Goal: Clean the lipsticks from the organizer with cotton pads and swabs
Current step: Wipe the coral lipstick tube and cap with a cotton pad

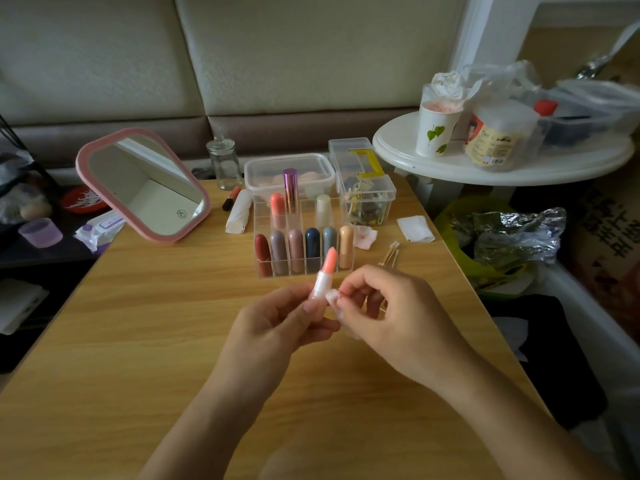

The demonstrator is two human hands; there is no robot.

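My left hand (pixel 277 327) grips an uncapped lipstick (pixel 325 271) with a white tube and a peach-pink bullet, held upright above the wooden table (pixel 138 341). My right hand (pixel 388 313) pinches a small crumpled cotton pad (pixel 334 301) against the tube's lower part. Just behind stands the clear acrylic organizer (pixel 301 270) with several capped lipsticks in its slots. A few cotton swabs (pixel 391 254) lie to its right, beside a used pink-stained pad (pixel 367 233) and a clean white pad (pixel 415 228).
A pink-framed mirror (pixel 142 185) leans at the back left. A glass bottle (pixel 225 164), a lidded plastic box (pixel 289 171) and a clear clip box (pixel 363 188) stand behind the organizer. A white round side table (pixel 485 168) carries cups; a lined bin (pixel 491 244) sits right.
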